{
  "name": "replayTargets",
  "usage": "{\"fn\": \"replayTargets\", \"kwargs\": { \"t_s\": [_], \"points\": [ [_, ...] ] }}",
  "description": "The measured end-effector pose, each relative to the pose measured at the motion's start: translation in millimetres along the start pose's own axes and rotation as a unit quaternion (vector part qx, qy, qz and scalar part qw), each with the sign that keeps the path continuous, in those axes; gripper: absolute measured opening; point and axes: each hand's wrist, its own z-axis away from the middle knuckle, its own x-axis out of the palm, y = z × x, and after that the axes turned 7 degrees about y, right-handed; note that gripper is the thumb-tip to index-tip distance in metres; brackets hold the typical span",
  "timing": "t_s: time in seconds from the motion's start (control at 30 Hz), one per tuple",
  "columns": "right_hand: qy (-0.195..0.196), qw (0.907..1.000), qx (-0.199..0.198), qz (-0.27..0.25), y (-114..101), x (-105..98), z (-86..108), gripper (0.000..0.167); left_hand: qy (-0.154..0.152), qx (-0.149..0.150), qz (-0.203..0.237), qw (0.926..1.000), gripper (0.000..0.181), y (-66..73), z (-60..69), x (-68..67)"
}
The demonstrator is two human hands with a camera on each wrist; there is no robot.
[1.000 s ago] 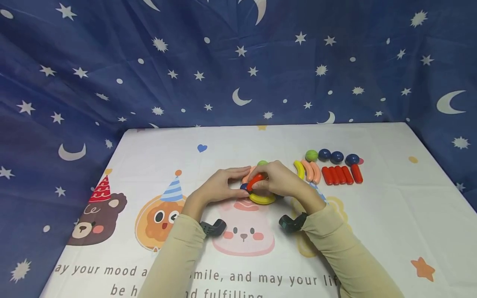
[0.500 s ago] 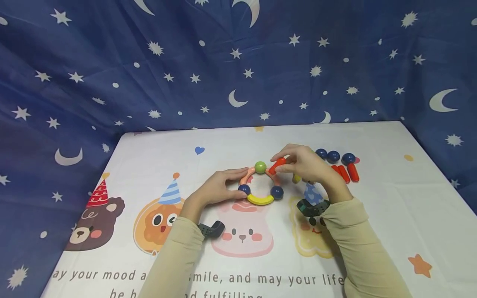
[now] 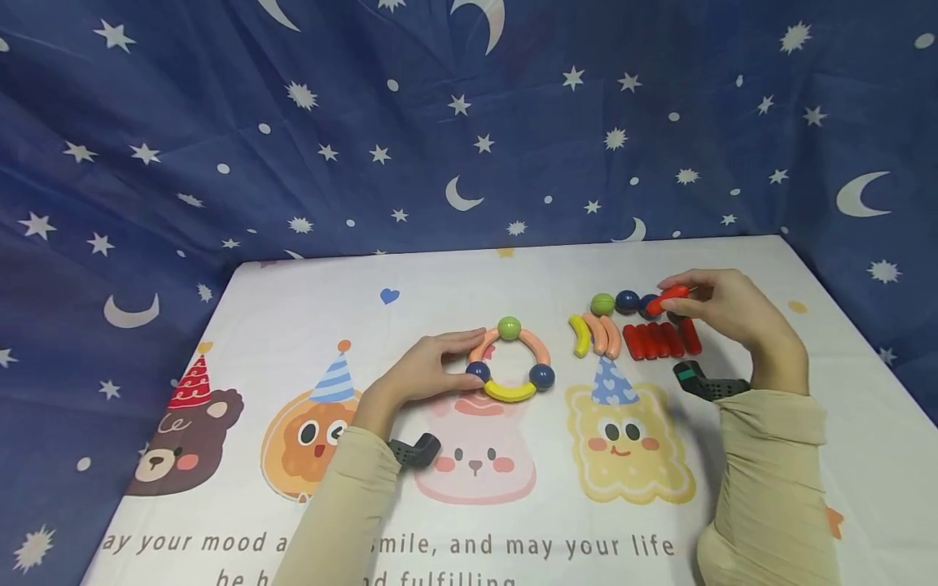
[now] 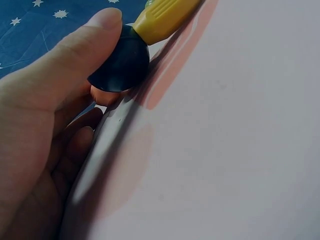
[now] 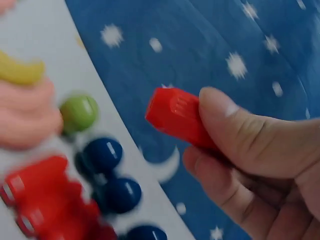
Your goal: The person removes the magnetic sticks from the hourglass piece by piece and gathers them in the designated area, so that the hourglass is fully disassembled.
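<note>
A ring of toy pieces lies on the table: a green ball (image 3: 509, 328), two peach curved rods (image 3: 538, 347), two dark blue balls (image 3: 541, 377) and a yellow curved rod (image 3: 510, 393). My left hand (image 3: 425, 370) holds the ring's left side, thumb against the left blue ball (image 4: 122, 65) and a fingertip at the left peach rod. Over the loose pieces at the right, my right hand (image 3: 733, 309) pinches a red straight rod (image 5: 177, 112) between thumb and fingers, raised above the table.
Beneath and left of the right hand lie a row of red rods (image 3: 652, 341), loose peach rods (image 3: 606, 335), a yellow curved rod (image 3: 580, 335), a green ball (image 3: 602, 304) and several blue balls (image 3: 627, 302). A starry blue curtain (image 3: 366, 122) hangs behind the printed white tablecloth (image 3: 733, 260).
My right hand has carried the red rod from the ring rightward to above the loose pieces, leaving the ring uncovered. The left hand stays at the ring. The head view has shifted slightly.
</note>
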Motion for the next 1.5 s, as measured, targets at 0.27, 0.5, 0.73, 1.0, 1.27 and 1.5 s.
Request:
{"fn": "replayTargets", "kwargs": {
  "t_s": [0.27, 0.5, 0.73, 1.0, 1.27, 1.5],
  "points": [
    [-0.022, 0.9969, 0.055, 0.051, 52, -18, 5.6, 0.062, 0.003, 0.010, 0.000, 0.9999, 0.077, -0.3, 0.8, -1.1],
    [-0.019, 0.9928, 0.114, 0.030, 78, -19, 8.2, 0.063, 0.001, 0.002, -0.001, 1.0000, 0.077, -0.6, -0.7, 0.1],
    [-0.014, 0.9926, 0.119, -0.021, 79, -15, 8.4, 0.062, 0.002, 0.005, -0.003, 1.0000, 0.076, -0.5, -0.4, 0.2],
    [-0.023, 0.9926, 0.119, 0.010, 87, -14, 7.7, 0.064, 0.002, 0.003, -0.001, 1.0000, 0.077, 1.5, 0.1, -0.1],
    [-0.031, 0.9911, 0.127, 0.023, 94, -4, -1.6, 0.064, 0.001, -0.001, -0.004, 1.0000, 0.077, 1.6, 0.1, -0.9],
    [-0.046, 0.9893, 0.135, 0.032, 92, 4, -7.2, 0.076, 0.002, 0.002, -0.002, 1.0000, 0.077, 2.0, -0.5, -0.5]
  ]
}}
